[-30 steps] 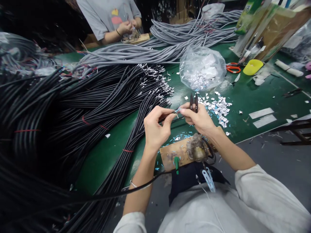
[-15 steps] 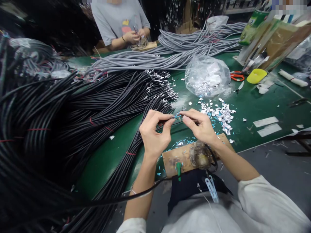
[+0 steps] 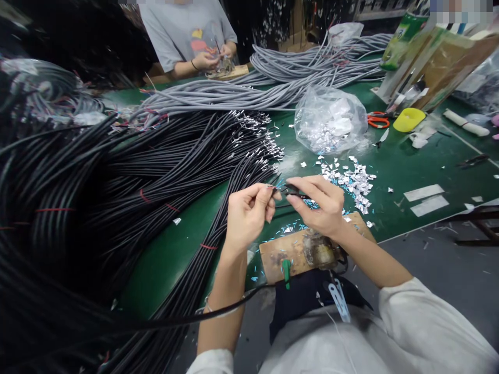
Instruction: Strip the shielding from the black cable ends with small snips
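Over the table's near side my two hands almost meet, fingertips a small gap apart. My left hand (image 3: 249, 215) is closed in a pinch on thin wire ends; its other fingers curl under. Across from it, my right hand (image 3: 322, 205) grips a black cable (image 3: 298, 196) between thumb and fingers. A bit of blue shows in the gap, too small to make out well. Below my hands lies a wooden board (image 3: 280, 252) with a grimy block-like fixture (image 3: 322, 249) and a green clip (image 3: 287, 272). Blue wire scraps (image 3: 296, 226) are strewn beside the board.
Bundled black cables (image 3: 175, 161) fill the left, grey cables (image 3: 218, 96) the back. A clear bag (image 3: 331, 122) of foil scraps, loose foil pieces (image 3: 356, 182), orange-handled scissors (image 3: 378, 120) and a yellow holder (image 3: 408, 120) lie to the right. A co-worker (image 3: 191, 36) sits opposite.
My left hand has turned, its fingers curling in and its pinch drawing slightly left of my right hand. The blue wires between my fingertips show less. My right hand's fingers have shifted on the cable.
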`<state>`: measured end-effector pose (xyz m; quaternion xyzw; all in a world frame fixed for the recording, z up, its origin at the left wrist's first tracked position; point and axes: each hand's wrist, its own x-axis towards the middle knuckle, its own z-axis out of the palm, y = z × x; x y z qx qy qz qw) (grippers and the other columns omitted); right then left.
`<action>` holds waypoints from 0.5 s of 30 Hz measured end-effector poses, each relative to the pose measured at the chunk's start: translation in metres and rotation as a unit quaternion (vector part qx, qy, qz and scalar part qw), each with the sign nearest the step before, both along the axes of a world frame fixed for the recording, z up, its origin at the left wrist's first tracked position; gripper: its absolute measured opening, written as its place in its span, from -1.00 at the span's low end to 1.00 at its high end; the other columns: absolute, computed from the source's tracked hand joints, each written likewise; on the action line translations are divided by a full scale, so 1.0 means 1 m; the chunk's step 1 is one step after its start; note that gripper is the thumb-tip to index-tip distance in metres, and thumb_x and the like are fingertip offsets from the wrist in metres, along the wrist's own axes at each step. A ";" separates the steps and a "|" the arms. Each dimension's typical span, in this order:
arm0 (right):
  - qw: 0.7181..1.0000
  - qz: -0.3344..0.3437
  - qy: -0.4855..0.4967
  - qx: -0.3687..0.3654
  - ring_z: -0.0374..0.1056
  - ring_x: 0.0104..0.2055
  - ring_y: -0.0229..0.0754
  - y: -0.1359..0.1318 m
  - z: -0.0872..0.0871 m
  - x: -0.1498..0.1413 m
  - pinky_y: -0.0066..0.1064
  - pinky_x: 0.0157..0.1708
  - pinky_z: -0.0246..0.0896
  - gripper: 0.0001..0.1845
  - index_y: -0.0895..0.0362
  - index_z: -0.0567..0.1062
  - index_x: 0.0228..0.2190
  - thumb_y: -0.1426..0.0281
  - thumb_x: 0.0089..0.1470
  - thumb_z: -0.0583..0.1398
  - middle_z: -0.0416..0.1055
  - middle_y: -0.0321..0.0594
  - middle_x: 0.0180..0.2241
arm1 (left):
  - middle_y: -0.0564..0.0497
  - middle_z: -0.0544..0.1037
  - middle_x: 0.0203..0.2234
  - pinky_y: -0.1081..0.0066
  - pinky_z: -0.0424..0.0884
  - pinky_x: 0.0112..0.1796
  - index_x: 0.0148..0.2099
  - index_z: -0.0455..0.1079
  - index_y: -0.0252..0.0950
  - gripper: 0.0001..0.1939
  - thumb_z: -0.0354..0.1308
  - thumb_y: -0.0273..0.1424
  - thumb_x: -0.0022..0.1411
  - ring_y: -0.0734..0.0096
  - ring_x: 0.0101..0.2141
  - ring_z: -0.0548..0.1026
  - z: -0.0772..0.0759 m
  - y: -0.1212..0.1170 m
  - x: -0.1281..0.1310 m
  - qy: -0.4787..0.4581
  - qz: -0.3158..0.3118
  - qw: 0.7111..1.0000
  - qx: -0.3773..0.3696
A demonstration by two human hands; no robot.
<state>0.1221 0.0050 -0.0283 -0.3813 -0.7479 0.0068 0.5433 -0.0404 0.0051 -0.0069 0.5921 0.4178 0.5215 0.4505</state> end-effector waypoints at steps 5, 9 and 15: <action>0.997 -0.027 -0.037 0.057 0.42 -0.33 -0.22 0.003 -0.005 0.003 -0.37 -0.35 0.31 -0.61 0.00 0.48 -0.07 0.39 0.01 0.24 0.53 -0.26 -0.31 | 0.14 0.28 -0.78 0.57 0.10 -0.72 -0.51 0.36 -0.33 -0.63 0.05 -0.21 0.26 0.69 -0.77 0.20 0.002 0.000 -0.001 0.010 -0.022 1.000 -0.012; 0.998 -0.004 -0.048 0.034 0.42 -0.29 -0.21 0.005 -0.004 0.002 -0.38 -0.32 0.30 -0.60 0.06 0.48 -0.06 0.42 0.00 0.26 0.53 -0.23 -0.28 | 0.15 0.27 -0.79 0.56 0.07 -0.72 -0.49 0.36 -0.32 -0.63 0.05 -0.18 0.25 0.69 -0.78 0.19 0.002 0.001 -0.003 0.002 -0.053 0.998 -0.029; 0.997 -0.002 -0.071 0.030 0.42 -0.32 -0.24 0.004 -0.005 0.002 -0.40 -0.36 0.28 -0.65 0.04 0.49 -0.08 0.38 0.04 0.23 0.55 -0.25 -0.30 | 0.14 0.25 -0.76 0.54 0.05 -0.73 -0.52 0.32 -0.33 -0.60 0.08 -0.14 0.21 0.67 -0.77 0.18 0.001 0.003 -0.006 -0.013 -0.088 0.993 -0.073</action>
